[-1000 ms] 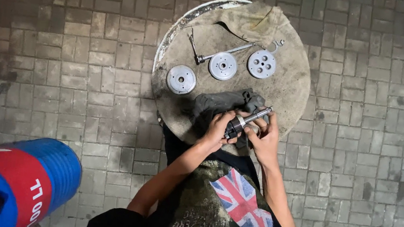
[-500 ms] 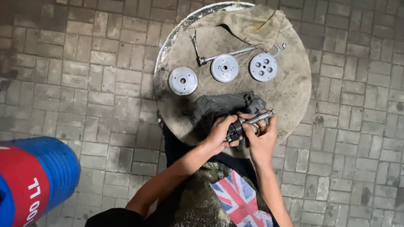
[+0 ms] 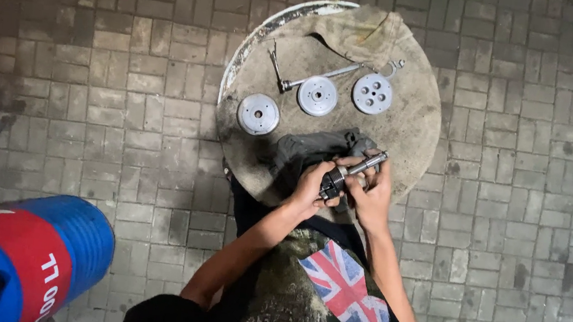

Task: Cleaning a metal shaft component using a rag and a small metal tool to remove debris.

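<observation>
Shaft [image 3: 354, 172] gripped between left hand [image 3: 310, 188] and right hand [image 3: 369, 193]

Shiny metal shaft [image 3: 355, 172], matt grimy cloth [image 3: 315, 150].

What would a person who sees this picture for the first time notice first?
First, the two hands at the near edge of the round, dirty work surface: the left hand and right hand together hold a metal shaft. Beyond them, three silver discs lie in a row beside a grey rag. At the lower left, a blue and red drum stands out.
</observation>
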